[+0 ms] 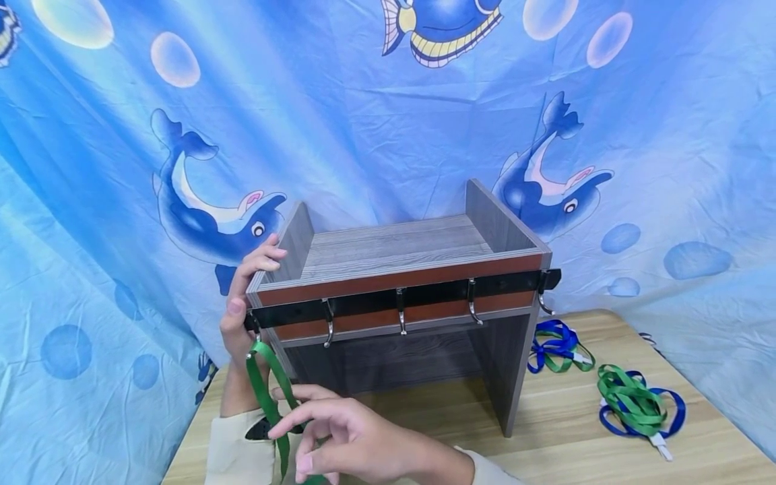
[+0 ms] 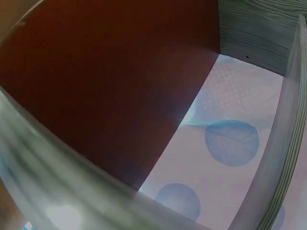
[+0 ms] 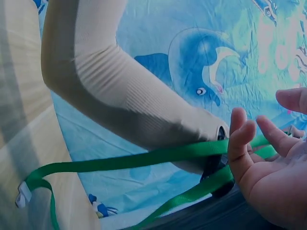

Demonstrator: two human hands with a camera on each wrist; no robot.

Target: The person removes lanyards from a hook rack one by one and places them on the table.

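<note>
A grey wooden shelf (image 1: pixel 394 246) stands on the table, with a black hook rail (image 1: pixel 364 304) across its brown front. From the leftmost hook hangs a green lanyard (image 1: pixel 259 385). My left hand (image 1: pixel 238 327) holds the shelf's left side panel, its fingers over the top edge and its thumb near the rail's end. Beside the hanging lanyard is my right hand (image 1: pixel 358 434), fingers loosely bent and spread. In the right wrist view the green strap (image 3: pixel 120 162) runs behind those fingers, down to a white clip (image 3: pixel 23 194); whether they touch it I cannot tell.
Right of the shelf, a blue and green lanyard bundle (image 1: pixel 554 347) lies on the wooden table (image 1: pixel 564 431). A second bundle (image 1: pixel 633 404) lies nearer, towards the right edge. Several metal hooks (image 1: pixel 400 313) stick out from the rail. A blue sea-animal curtain (image 1: pixel 364 135) hangs behind.
</note>
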